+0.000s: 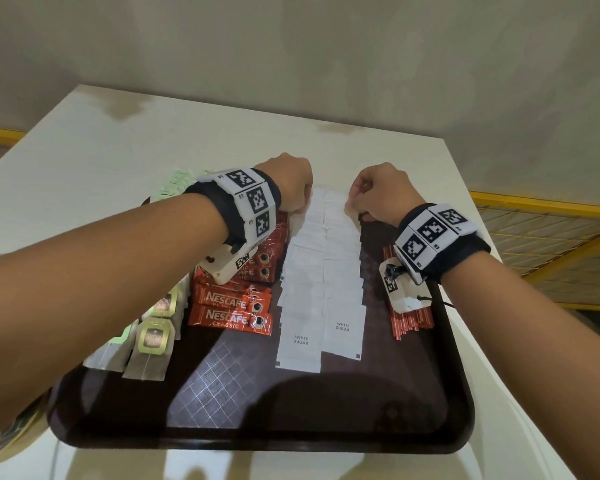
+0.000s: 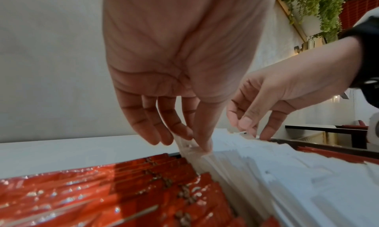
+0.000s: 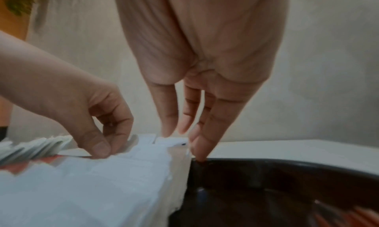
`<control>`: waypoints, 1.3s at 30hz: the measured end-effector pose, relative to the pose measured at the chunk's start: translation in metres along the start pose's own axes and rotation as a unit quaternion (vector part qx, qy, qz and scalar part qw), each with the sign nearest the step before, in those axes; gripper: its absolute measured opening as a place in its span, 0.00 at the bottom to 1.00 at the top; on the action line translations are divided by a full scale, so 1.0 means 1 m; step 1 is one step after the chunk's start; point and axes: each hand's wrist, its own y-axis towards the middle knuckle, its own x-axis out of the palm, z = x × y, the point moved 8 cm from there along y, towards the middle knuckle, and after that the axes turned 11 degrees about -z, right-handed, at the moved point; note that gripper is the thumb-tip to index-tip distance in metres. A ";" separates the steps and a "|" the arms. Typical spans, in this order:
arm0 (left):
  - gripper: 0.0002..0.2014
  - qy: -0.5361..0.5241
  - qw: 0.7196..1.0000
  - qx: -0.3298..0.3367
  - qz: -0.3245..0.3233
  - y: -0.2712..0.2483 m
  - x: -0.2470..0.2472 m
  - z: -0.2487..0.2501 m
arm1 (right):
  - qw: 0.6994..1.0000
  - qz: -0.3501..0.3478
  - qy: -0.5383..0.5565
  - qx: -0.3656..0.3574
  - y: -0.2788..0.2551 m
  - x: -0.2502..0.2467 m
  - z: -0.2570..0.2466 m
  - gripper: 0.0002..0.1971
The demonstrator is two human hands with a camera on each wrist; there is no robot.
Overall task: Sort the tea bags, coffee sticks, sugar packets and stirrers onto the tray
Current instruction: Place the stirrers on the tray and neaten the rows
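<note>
A dark brown tray [image 1: 291, 434] lies on the white table. Left to right it holds tea bags [image 1: 153, 337], red Nescafe coffee sticks [image 1: 232, 317], two overlapping columns of white sugar packets [image 1: 323, 271] and red stirrers [image 1: 409, 320]. My left hand [image 1: 300, 202] pinches a sugar packet at the far end of the left column, between thumb and fingers [image 2: 194, 138], beside the coffee sticks [image 2: 102, 198]. My right hand [image 1: 355, 202] pinches the far packet of the right column [image 3: 176, 131]. Its other fingertips touch the tray [image 3: 287, 173] beside the packets [image 3: 102, 182].
More pale green tea bags [image 1: 172, 183] lie fanned at the tray's far left corner, partly behind my left wrist. Bare table [image 1: 187, 133] stretches beyond the tray to a beige wall. A yellow-framed rail [image 1: 534, 209] runs past the table's right edge.
</note>
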 end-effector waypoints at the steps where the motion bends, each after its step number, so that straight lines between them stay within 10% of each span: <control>1: 0.08 0.000 1.000 -0.001 0.000 0.000 0.000 0.000 | 1.000 0.017 0.008 0.016 -0.001 -0.003 0.005 0.03; 12: 0.05 -0.042 0.999 -0.019 0.018 -0.016 -0.012 -0.009 | 0.998 0.014 0.026 0.051 -0.010 0.007 0.016 0.09; 20: 0.03 -0.049 0.999 -0.009 -0.011 -0.029 0.004 -0.010 | 0.987 -0.044 -0.118 -0.095 -0.030 0.024 -0.039 0.07; 39: 0.10 -0.236 0.968 -0.065 -0.061 -0.053 0.010 -0.019 | 0.967 -0.076 -0.208 -0.123 -0.035 0.049 -0.067 0.10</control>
